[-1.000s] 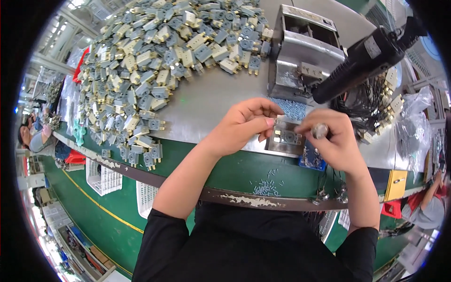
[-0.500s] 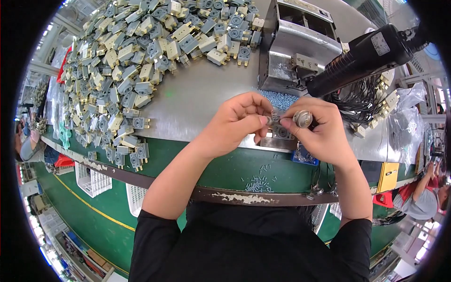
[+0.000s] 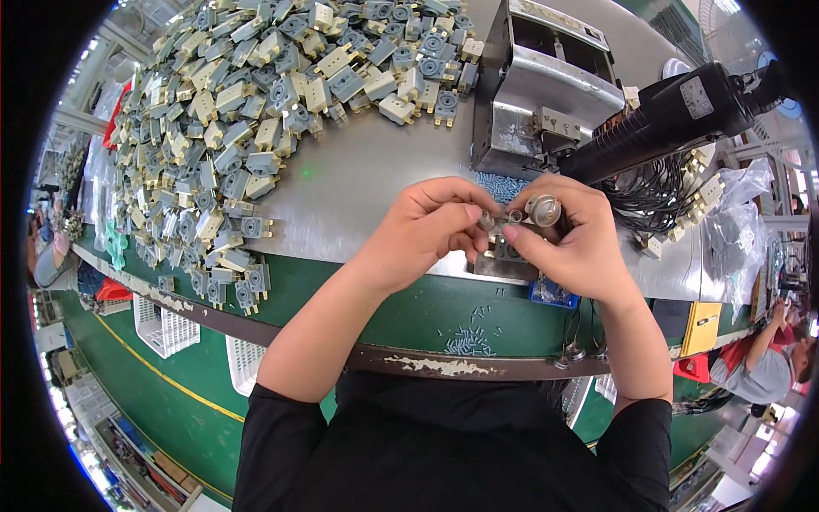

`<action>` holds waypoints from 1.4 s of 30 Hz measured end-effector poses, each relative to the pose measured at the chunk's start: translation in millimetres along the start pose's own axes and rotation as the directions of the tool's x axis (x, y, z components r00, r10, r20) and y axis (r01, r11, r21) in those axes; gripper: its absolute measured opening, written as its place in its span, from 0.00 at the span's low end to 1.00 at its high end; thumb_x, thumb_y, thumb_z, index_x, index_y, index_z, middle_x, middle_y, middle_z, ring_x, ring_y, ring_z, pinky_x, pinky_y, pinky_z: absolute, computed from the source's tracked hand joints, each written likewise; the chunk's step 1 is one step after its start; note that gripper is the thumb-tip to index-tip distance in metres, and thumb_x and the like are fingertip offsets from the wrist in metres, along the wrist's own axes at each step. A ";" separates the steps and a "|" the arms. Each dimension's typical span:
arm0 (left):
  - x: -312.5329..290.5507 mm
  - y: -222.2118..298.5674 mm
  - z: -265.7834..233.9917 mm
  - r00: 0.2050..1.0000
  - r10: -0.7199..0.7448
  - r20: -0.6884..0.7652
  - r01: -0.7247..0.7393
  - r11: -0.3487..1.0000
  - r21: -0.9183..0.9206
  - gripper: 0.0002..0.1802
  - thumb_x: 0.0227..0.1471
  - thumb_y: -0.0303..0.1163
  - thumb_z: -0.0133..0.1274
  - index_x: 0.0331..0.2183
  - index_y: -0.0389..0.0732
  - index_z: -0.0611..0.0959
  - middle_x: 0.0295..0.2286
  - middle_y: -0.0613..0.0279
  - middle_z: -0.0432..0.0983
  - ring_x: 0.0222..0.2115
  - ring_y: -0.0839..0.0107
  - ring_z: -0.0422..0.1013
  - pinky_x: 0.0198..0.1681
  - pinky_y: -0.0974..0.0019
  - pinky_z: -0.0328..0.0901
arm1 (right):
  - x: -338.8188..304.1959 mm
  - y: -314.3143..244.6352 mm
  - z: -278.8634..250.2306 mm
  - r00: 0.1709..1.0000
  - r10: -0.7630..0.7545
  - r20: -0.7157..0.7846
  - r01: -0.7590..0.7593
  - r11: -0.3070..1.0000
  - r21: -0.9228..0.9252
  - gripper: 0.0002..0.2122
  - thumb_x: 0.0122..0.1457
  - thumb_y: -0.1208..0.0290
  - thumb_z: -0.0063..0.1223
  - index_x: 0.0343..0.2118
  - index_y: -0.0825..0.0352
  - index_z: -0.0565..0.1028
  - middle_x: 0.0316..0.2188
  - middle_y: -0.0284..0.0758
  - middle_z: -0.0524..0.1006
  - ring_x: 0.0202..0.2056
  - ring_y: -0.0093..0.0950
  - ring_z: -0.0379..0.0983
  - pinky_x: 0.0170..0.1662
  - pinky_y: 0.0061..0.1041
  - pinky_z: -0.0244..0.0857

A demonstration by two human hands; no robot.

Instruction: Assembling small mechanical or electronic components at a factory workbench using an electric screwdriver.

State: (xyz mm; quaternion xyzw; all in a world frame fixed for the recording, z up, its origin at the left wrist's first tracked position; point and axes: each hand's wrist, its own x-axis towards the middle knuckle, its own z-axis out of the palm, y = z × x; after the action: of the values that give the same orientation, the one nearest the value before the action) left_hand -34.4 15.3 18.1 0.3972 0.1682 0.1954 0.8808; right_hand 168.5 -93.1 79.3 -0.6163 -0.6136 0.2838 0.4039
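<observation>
My left hand (image 3: pixel 435 226) is closed in a pinch on a small round translucent piece (image 3: pixel 486 220). Close beside it, my right hand (image 3: pixel 572 235) keeps a shiny round metal-and-glass part, like a small lamp head (image 3: pixel 543 210), against its curled fingers. Between the right thumb and forefinger sits a small ring-shaped piece (image 3: pixel 515 217). Both sets of fingertips are nearly together over a metal fixture (image 3: pixel 499 266), where a grey block (image 3: pixel 505 248) shows partly under my right thumb. Exactly how the small pieces are gripped is hidden by my fingers.
A large heap of grey and cream blocks (image 3: pixel 281 94) covers the left. Beyond my hands are small blue screws (image 3: pixel 499 186), a metal machine (image 3: pixel 546 94) and a black power screwdriver (image 3: pixel 665 119). Loose screws (image 3: pixel 467 341) lie near the front edge beside a blue tray (image 3: pixel 553 293).
My fingertips have drawn slightly apart, so the small ring in the right hand shows more clearly. The round part in that hand has tilted and shifted a little left.
</observation>
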 end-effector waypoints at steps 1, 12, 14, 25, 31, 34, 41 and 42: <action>-0.3 0.6 0.5 1.000 0.008 -0.014 -0.009 0.996 -0.094 0.10 0.67 0.25 0.50 0.45 0.31 0.83 0.33 0.58 0.80 0.31 0.72 0.77 0.32 0.70 0.72 | 1.6 -6.6 -2.8 0.998 0.064 0.015 -0.063 0.998 -0.025 0.09 0.51 0.77 0.72 0.33 0.73 0.82 0.32 0.35 0.81 0.31 0.24 0.76 0.36 0.24 0.68; 3.9 -2.9 1.7 0.996 0.007 -0.085 -0.001 0.997 0.073 0.09 0.69 0.28 0.52 0.45 0.32 0.81 0.33 0.59 0.81 0.30 0.74 0.76 0.34 0.70 0.71 | 6.6 -4.4 6.3 0.999 0.030 -0.019 -0.031 0.999 -0.045 0.11 0.50 0.77 0.75 0.35 0.73 0.84 0.32 0.37 0.83 0.32 0.25 0.78 0.36 0.25 0.71; 4.2 -3.7 2.8 0.998 0.006 -0.067 0.003 0.990 0.138 0.09 0.69 0.28 0.53 0.46 0.32 0.80 0.32 0.59 0.81 0.29 0.75 0.76 0.33 0.70 0.71 | 5.9 -3.3 5.9 0.998 0.060 0.031 -0.059 0.998 -0.026 0.10 0.51 0.78 0.74 0.35 0.73 0.84 0.32 0.37 0.83 0.33 0.25 0.79 0.37 0.26 0.71; 0.8 -5.7 6.6 0.985 0.165 -0.043 -0.145 0.945 0.292 0.10 0.67 0.23 0.55 0.48 0.31 0.76 0.39 0.50 0.84 0.39 0.65 0.83 0.40 0.66 0.78 | 0.1 3.3 6.5 0.999 -0.041 -0.033 0.038 0.997 -0.071 0.06 0.56 0.83 0.65 0.37 0.73 0.84 0.32 0.41 0.82 0.33 0.33 0.80 0.39 0.30 0.73; -3.4 -10.2 12.6 0.927 0.361 -0.107 -0.300 0.880 0.369 0.16 0.58 0.13 0.61 0.47 0.32 0.75 0.42 0.48 0.83 0.44 0.64 0.82 0.48 0.65 0.78 | 0.1 1.2 5.3 0.998 -0.033 -0.044 0.029 0.996 -0.085 0.04 0.59 0.83 0.61 0.36 0.74 0.82 0.31 0.42 0.82 0.33 0.35 0.79 0.39 0.30 0.72; -5.8 -10.3 10.7 0.886 0.455 -0.091 -0.356 0.792 0.497 0.18 0.57 0.13 0.62 0.46 0.33 0.75 0.42 0.49 0.83 0.45 0.65 0.82 0.49 0.66 0.77 | 0.3 -3.5 1.4 1.000 0.007 -0.025 -0.008 0.997 -0.078 0.04 0.59 0.83 0.60 0.36 0.74 0.82 0.32 0.42 0.82 0.33 0.37 0.80 0.38 0.31 0.73; -1.2 -12.3 12.5 0.878 0.452 -0.157 -0.386 0.863 0.324 0.19 0.57 0.14 0.63 0.48 0.32 0.76 0.42 0.50 0.82 0.45 0.66 0.82 0.49 0.66 0.77 | 2.4 -6.9 6.0 0.998 -0.019 -0.062 0.016 0.999 -0.048 0.07 0.54 0.84 0.67 0.36 0.73 0.82 0.31 0.40 0.81 0.32 0.33 0.78 0.38 0.29 0.70; -1.6 -8.5 17.1 0.902 0.393 -0.181 -0.329 0.895 0.303 0.19 0.57 0.14 0.63 0.49 0.31 0.76 0.42 0.50 0.82 0.44 0.67 0.82 0.49 0.66 0.77 | 2.1 -5.8 6.9 0.998 -0.019 -0.061 0.017 0.999 -0.048 0.07 0.54 0.84 0.67 0.36 0.73 0.82 0.31 0.40 0.81 0.32 0.33 0.78 0.38 0.29 0.70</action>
State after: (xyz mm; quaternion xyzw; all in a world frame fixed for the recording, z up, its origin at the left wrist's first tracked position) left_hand -26.3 -1.5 22.5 0.5094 0.2199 0.3782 0.7411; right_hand 159.8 -90.5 81.0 -0.6286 -0.6128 0.2464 0.4106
